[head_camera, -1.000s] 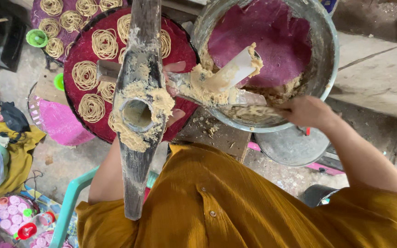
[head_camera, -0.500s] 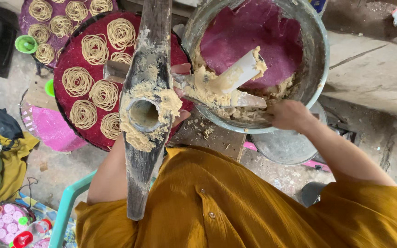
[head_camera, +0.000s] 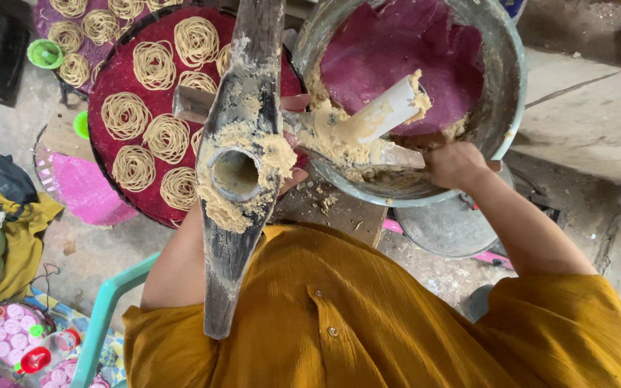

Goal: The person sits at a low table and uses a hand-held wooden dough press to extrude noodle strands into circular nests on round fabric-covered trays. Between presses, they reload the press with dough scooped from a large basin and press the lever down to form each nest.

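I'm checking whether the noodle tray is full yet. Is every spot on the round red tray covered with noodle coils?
No, the round red tray shows bare red gaps between the noodle coils.

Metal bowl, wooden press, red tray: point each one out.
metal bowl (head_camera: 513, 79), head view, right rim.
wooden press (head_camera: 218, 280), head view, lower arm.
red tray (head_camera: 113, 82), head view, bare patch between noodle coils.

dough-caked metal press (head_camera: 242, 169) tilted beside dough-smeared metal bowl (head_camera: 508, 79).
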Action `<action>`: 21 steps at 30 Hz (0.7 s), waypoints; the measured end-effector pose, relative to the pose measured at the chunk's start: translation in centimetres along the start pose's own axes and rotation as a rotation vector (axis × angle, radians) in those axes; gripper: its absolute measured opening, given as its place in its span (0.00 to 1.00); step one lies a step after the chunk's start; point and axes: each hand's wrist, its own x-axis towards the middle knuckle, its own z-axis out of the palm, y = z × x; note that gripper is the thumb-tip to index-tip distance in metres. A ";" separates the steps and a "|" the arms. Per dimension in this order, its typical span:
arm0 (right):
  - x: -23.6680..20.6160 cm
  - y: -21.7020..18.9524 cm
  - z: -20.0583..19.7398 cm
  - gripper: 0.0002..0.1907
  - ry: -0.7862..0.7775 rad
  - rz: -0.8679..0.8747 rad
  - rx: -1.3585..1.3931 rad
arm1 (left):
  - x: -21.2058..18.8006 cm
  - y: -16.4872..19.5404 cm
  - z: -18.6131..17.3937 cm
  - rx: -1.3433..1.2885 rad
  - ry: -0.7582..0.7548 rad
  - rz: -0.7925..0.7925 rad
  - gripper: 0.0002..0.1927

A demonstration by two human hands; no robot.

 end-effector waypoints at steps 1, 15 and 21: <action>-0.5 -0.7 -0.1 0.15 -0.052 -0.020 -0.070 | 0.2 -0.1 0.2 0.120 0.034 0.022 0.37; -0.2 0.1 -3.0 0.18 0.020 0.025 -0.044 | -1.2 -0.7 -2.2 -0.205 0.016 0.018 0.22; 1.9 -1.6 0.4 0.21 0.050 -0.103 0.075 | -2.4 -2.1 -5.9 -0.280 0.074 -0.015 0.18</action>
